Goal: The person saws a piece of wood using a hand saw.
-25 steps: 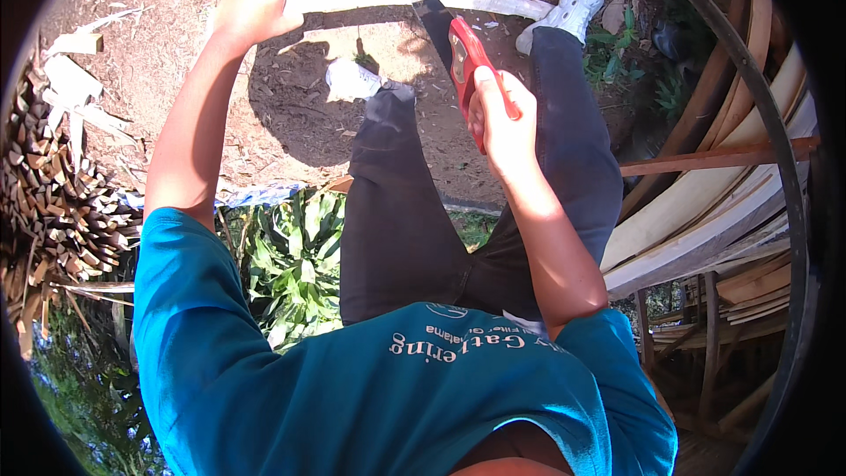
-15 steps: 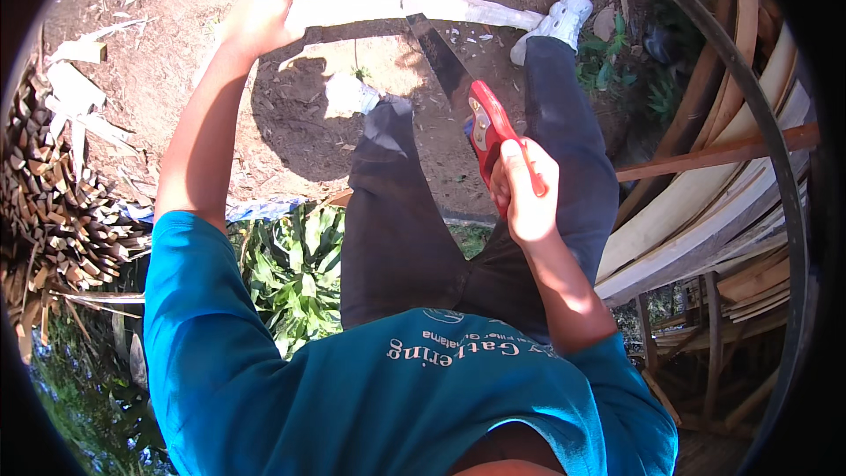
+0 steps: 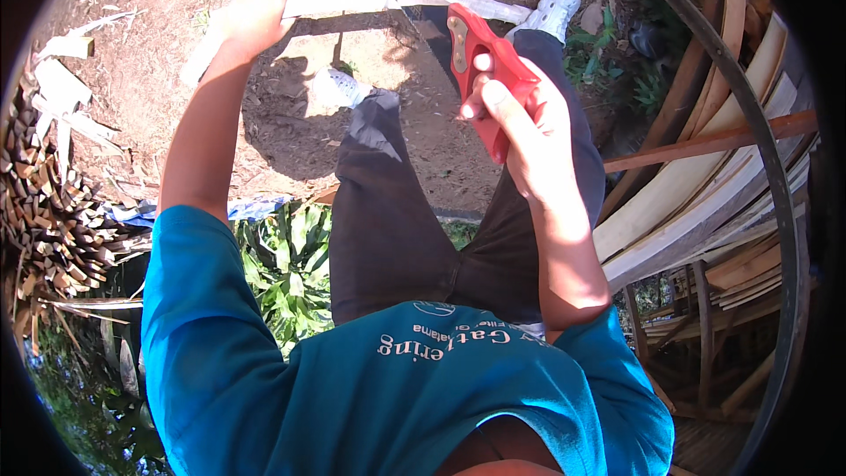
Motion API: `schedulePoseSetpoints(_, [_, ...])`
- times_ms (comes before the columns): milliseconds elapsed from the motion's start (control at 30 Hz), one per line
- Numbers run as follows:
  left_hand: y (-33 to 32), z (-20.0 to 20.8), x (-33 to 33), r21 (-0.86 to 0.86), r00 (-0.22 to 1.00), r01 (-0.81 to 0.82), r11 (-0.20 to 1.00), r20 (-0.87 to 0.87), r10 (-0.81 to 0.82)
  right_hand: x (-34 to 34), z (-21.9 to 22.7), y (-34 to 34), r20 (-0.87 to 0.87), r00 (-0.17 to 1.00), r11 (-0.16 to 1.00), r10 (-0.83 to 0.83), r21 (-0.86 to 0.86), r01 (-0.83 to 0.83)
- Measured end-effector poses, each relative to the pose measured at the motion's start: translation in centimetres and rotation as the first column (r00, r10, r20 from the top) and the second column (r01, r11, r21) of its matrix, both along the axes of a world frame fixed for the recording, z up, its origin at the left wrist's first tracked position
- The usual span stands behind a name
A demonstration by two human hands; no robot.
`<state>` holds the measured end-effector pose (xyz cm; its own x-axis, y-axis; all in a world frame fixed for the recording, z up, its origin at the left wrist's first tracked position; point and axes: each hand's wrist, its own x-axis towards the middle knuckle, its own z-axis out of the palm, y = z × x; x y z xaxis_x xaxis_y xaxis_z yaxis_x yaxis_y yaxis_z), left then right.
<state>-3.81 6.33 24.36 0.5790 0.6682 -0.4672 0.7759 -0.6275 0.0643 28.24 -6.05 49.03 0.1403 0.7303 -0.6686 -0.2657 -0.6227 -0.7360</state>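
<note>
My left hand [image 3: 251,18] is wrapped around a long pale wooden strip [image 3: 339,0], held out level at the far side. Where the strip has a cut, its right-hand piece [image 3: 463,3] sits at a slight angle and runs to my right shoe [image 3: 555,13]. Whether the two pieces are still joined is hard to tell. My right hand [image 3: 520,115] grips a hand saw [image 3: 471,35] by its red handle, fingers through the grip. The saw's dark blade points up and left, its far end just below the cut and partly lost against shadowed ground.
Bare earth [image 3: 211,123] with wood chips lies under the strip. Stacked split wood [image 3: 53,211] stands at the left, with pale offcuts [image 3: 66,79] beyond it. Long curved planks [image 3: 705,185] fill a rack at the right. A leafy plant [image 3: 286,269] grows near my left leg.
The saw has moved up and forward and its handle has turned, with my right hand still around it. The strip's right-hand piece now meets the left one at a visible step.
</note>
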Motion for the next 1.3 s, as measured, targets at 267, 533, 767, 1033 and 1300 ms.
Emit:
schedulePoseSetpoints(267, [-4.3, -0.1, -0.5, -0.179, 0.968, -0.239, 0.954, -0.127, 0.219, -2.0, -3.4, 14.5, -0.082, 0.983, 0.987, 0.162, -0.006, -0.163])
schedulePoseSetpoints(533, [-3.4, -2.6, -3.5, -0.530, 0.966, -0.257, 0.808, -0.150, 0.210, -3.1, -3.6, 10.1, -0.073, 0.949, 0.946, 0.307, -0.090, -0.313])
schedulePoseSetpoints(767, [-4.9, -5.8, -5.6, -0.573, 0.972, -0.182, 0.799, 0.020, 0.235, -3.1, -1.7, -1.0, 0.087, 0.978, 0.965, 0.189, -0.202, -0.168])
schedulePoseSetpoints(1033, [-6.2, -5.6, -4.4, -0.239, 0.951, -0.235, 0.942, 0.144, 0.274, -6.1, -0.9, -8.4, 0.185, 0.982, 0.972, 0.027, -0.234, 0.017])
schedulePoseSetpoints(1300, [-8.3, -6.6, -4.1, -0.151, 0.993, -0.118, 0.982, -0.045, 0.112, -6.0, -2.2, -11.6, 0.150, 0.988, 0.976, 0.023, -0.219, 0.010])
